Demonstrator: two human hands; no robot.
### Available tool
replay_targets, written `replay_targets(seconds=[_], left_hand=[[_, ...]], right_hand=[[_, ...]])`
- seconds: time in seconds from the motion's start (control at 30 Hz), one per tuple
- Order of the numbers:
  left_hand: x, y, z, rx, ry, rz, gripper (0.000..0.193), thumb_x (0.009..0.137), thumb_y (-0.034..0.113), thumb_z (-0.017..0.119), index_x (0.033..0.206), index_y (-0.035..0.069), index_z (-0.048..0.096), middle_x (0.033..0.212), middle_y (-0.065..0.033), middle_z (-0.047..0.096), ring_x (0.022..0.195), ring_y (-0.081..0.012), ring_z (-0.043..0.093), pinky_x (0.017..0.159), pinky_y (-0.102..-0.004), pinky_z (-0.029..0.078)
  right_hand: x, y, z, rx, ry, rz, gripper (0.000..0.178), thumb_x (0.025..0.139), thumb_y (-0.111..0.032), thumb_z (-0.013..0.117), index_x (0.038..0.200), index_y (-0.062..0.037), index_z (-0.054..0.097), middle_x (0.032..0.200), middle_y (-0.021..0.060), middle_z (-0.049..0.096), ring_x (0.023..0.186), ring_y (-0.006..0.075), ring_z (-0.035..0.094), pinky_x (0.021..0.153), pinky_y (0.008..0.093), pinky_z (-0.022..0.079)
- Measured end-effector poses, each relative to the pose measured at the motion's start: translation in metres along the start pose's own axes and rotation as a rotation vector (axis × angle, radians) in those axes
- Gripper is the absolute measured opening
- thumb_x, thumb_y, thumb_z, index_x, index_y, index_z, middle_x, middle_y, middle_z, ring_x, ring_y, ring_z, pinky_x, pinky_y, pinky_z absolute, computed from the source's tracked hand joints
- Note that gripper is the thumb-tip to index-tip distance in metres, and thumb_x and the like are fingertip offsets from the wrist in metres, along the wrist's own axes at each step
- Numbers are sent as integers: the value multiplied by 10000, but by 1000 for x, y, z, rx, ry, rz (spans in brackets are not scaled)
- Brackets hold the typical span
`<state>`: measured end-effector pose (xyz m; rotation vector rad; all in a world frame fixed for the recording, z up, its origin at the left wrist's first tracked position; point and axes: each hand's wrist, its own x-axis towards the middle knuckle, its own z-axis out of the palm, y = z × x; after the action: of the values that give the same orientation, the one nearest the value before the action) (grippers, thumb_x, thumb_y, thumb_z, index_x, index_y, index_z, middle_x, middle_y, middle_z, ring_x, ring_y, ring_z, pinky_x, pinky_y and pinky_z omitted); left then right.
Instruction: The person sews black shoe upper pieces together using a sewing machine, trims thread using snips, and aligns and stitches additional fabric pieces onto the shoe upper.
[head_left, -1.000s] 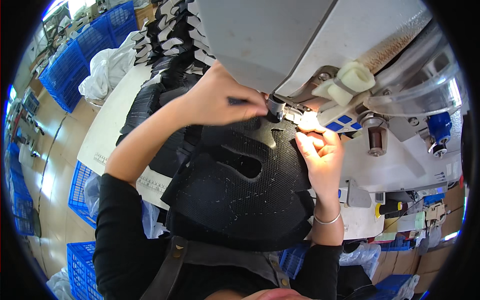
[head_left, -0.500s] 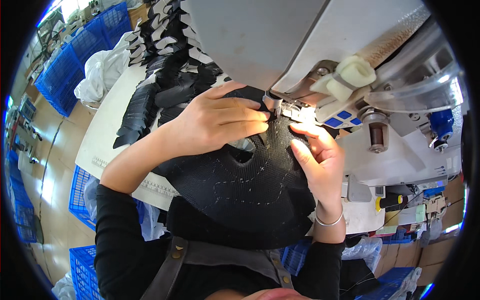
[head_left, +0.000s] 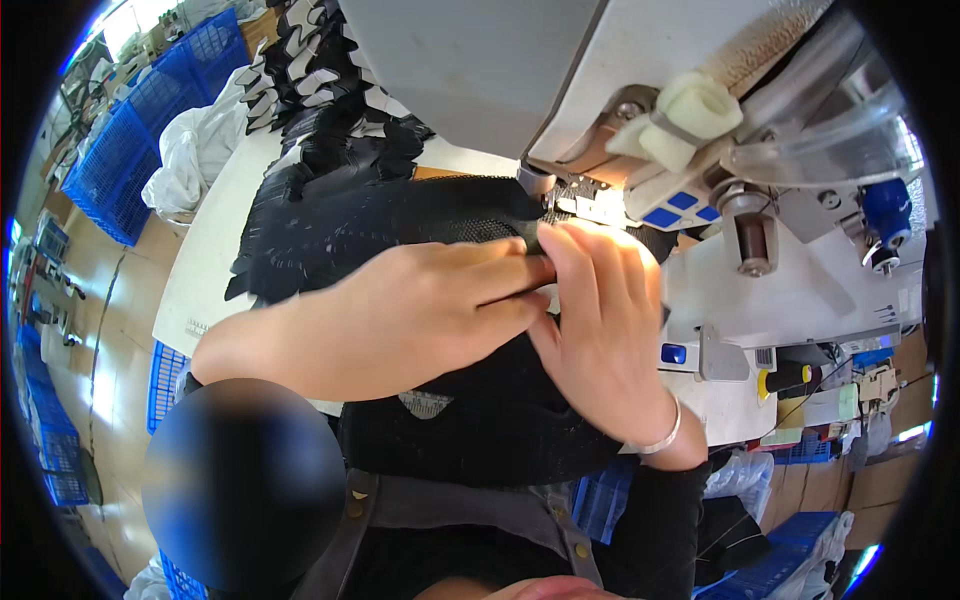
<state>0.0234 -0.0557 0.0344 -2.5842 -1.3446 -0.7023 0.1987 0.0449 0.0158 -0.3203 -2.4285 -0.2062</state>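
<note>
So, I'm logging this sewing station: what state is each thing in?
Left hand: fingers bent
Right hand: fingers side by side
Black mesh fabric: partly hidden by both hands
Sewing machine: stitching area lit; running unclear
Cream foam: rolled, strapped
Black cut pieces: overlapping
White bag: crumpled
Thread cone: wound black
Bracelet: around right wrist
</note>
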Motion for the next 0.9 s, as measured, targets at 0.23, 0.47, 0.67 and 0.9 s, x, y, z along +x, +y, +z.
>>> replay_targets(seconds=[0.23,0.47,0.67,0.9], left_hand=[[-18,-29,3,-559,85,-551,630,799,73,733,1382,78,494,1161,-106,637,826,-141,600,779,-283,491],[-39,-20,20,-554,155,-516,685,816,40,694,1438,45,409,1120,-109,657,855,-112,603,784,-275,482],[-40,-7,15,-539,155,-576,679,825,74,686,1440,43,400,1176,-202,638,979,-301,651,896,-323,471],[-40,-7,3,-352,103,-539,690,804,126,739,1417,38,435,875,-187,641,757,-285,642,730,-341,486]], right_hand=[[-18,42,16,200,158,120,350,653,103,579,969,-47,596,974,101,637,964,300,559,876,375,425],[-14,37,13,277,178,228,247,663,77,587,871,-45,638,926,90,634,894,284,561,854,358,434],[-19,43,14,345,175,197,271,667,77,612,874,-75,697,931,87,650,861,252,556,806,332,436],[-19,43,26,347,261,175,303,665,91,618,873,-104,719,899,61,658,842,221,550,775,319,407]])
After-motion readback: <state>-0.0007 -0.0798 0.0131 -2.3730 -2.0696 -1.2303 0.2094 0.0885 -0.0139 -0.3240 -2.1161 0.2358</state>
